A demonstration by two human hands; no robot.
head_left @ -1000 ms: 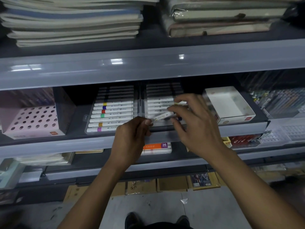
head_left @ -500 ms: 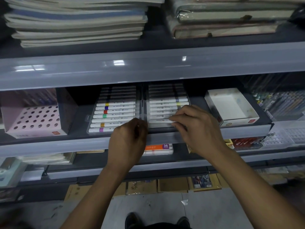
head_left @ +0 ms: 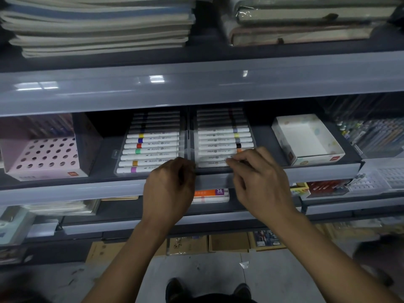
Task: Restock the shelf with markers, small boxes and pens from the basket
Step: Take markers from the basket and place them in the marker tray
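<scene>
Both hands, left hand [head_left: 169,189] and right hand [head_left: 260,182], at marker tray [head_left: 225,147] front.

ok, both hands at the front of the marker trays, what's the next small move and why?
Probably let go with the right hand and pull it back. Its fingertips rest on the frontmost marker in the right tray, which lies flat in line with the row, so it looks seated. The left hand is curled at the divider between trays; whether it holds anything cannot be told.

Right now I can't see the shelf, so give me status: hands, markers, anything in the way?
Left hand closed at tray front. Right hand fingertips on front marker, right tray. Nothing in the way.
</scene>
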